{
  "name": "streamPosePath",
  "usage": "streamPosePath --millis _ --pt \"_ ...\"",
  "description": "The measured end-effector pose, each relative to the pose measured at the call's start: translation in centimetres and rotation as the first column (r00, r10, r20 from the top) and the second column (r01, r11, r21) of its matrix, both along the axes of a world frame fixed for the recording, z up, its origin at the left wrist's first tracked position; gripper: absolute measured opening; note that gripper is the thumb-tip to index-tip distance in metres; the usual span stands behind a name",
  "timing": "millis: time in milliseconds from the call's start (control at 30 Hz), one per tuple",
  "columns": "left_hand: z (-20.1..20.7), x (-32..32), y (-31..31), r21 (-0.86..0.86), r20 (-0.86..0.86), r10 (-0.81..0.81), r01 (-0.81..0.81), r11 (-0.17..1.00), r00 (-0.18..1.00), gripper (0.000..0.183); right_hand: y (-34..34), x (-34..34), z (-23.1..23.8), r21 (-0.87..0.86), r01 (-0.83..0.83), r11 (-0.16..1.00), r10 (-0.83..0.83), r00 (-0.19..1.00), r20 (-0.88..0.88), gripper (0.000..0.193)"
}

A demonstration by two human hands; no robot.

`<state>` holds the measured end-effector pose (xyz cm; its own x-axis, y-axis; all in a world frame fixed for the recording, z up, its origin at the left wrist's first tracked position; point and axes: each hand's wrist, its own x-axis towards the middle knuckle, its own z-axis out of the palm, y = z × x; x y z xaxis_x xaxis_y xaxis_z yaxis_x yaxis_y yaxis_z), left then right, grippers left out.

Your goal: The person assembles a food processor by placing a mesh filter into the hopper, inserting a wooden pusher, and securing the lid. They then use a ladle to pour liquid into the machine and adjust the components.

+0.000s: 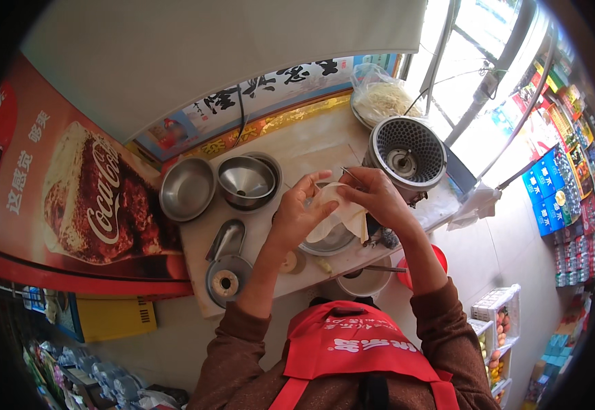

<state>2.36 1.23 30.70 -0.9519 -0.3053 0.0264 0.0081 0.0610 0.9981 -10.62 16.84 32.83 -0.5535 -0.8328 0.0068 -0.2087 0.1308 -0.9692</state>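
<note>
A thin, pale, limp sheet (353, 217), cloth or similar, hangs between my two hands over a shallow metal bowl (335, 242). The fingers of my left hand (299, 213) pinch its left side. On the other side, my right hand (374, 195) grips the sheet's upper edge between thumb and fingers. A thin, needle-like thing (349, 173) sticks out at the right fingertips, too small to identify. Just beyond that hand stands a metal machine with a perforated round drum (407, 154).
Left on the table (311, 147) are a metal bowl (187, 189), a metal funnel (245, 179), a metal scoop (228, 240) and a round pan (217, 265). A plastic bag of pale food (383, 99) lies behind. A red refrigerator (72, 184) borders the left; a white bucket (366, 281) stands below the front edge.
</note>
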Motion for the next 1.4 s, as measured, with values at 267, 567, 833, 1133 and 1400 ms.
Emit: streamPosePath --millis 267,567,833,1133,1400 --pt "-1.7 0.3 -2.9 0.394 -0.197 0.310 -0.214 0.894 0.930 0.020 2.1 0.6 -3.4 0.010 0.071 0.997 -0.071 0.968 0.240 0.030" --pt "-4.1 0.7 -3.3 0.424 -0.193 0.305 -0.201 0.883 0.933 0.026 -0.9 3.2 -5.5 -0.087 0.258 0.962 -0.226 0.935 0.274 0.025" --pt "-1.5 2.3 -4.5 -0.165 -0.095 0.011 -0.027 0.986 0.995 0.067 -0.5 1.2 -2.2 -0.058 0.023 0.998 -0.028 0.997 -0.078 0.024" --pt "-1.3 0.9 -3.5 0.061 0.102 -0.131 0.125 0.990 0.986 0.025 -0.2 0.8 -1.4 0.125 0.051 0.991 -0.009 0.947 -0.321 0.022" --pt "-4.7 0.4 -1.9 0.605 0.087 0.046 -0.089 0.792 0.995 0.026 0.1 2.9 -3.2 -0.105 0.248 0.963 -0.268 0.920 -0.287 0.016"
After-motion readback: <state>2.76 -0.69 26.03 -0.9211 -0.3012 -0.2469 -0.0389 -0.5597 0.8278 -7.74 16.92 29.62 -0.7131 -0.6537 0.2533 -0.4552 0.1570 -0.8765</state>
